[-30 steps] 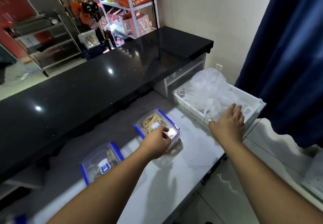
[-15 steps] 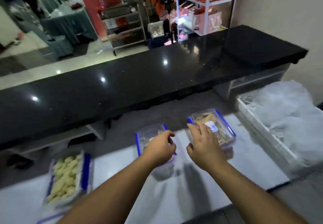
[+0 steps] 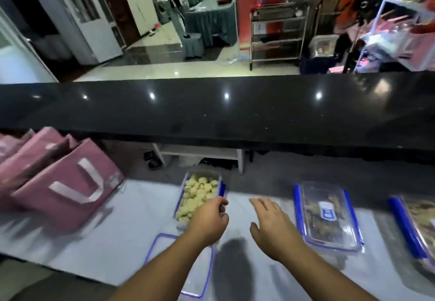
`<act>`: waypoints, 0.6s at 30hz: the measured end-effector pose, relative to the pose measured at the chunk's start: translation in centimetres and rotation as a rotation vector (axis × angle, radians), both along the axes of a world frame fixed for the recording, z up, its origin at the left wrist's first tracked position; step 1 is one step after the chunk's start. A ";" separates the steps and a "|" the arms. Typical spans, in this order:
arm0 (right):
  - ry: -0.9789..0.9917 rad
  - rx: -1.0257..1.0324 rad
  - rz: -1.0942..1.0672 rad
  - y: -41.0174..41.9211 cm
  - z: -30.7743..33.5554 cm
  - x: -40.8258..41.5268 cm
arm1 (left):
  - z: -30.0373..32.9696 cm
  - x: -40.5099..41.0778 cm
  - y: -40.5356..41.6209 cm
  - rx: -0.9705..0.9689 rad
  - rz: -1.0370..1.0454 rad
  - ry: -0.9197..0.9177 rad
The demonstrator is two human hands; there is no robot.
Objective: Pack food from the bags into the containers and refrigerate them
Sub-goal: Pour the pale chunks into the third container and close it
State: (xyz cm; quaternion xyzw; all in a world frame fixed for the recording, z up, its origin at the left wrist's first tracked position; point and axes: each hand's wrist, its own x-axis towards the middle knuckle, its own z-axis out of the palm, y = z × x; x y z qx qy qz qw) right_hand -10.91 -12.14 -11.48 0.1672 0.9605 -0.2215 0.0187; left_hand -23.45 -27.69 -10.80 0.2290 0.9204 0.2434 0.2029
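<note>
Three containers point(image 3: 199, 196) (one uncovered), one loose lid point(image 3: 188, 267), pink bags point(image 3: 63, 178), left hand point(image 3: 208, 222) loosely curled, right hand point(image 3: 273, 226) spread, both empty

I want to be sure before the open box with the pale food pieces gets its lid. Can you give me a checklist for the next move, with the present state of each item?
1. Open container filled with pale pieces: ok.
2. Loose lid within reach, lying on the counter under the left forearm: ok.
3. Left hand free: cannot tell, its fingers curl at the container's near edge.
4. Right hand free: ok, open and holding nothing.
5. Neighbour container already closed with its lid on: ok.
6. Pieces below the rim so the lid seats: cannot tell, picture is blurred.
</note>
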 end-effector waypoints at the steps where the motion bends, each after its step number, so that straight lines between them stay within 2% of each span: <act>1: -0.007 -0.006 0.016 -1.4 0.0 -1.1 | -0.2 -1.2 -1.8 -0.001 0.023 0.006; 5: -0.027 -0.013 0.086 -6.4 -0.8 -4.8 | -1.1 -5.9 -8.3 -0.051 0.042 0.056; 9: -0.040 0.015 0.119 -9.9 -1.8 -7.3 | -2.4 -9.1 -12.3 -0.091 -0.067 0.106; 13: -0.067 0.058 0.100 -12.3 -2.5 -7.9 | -3.5 -9.9 -13.1 -0.047 -0.212 0.129; 18: -0.142 0.087 0.057 -13.0 -2.9 -8.3 | -4.4 -9.9 -12.5 -0.093 -0.358 0.184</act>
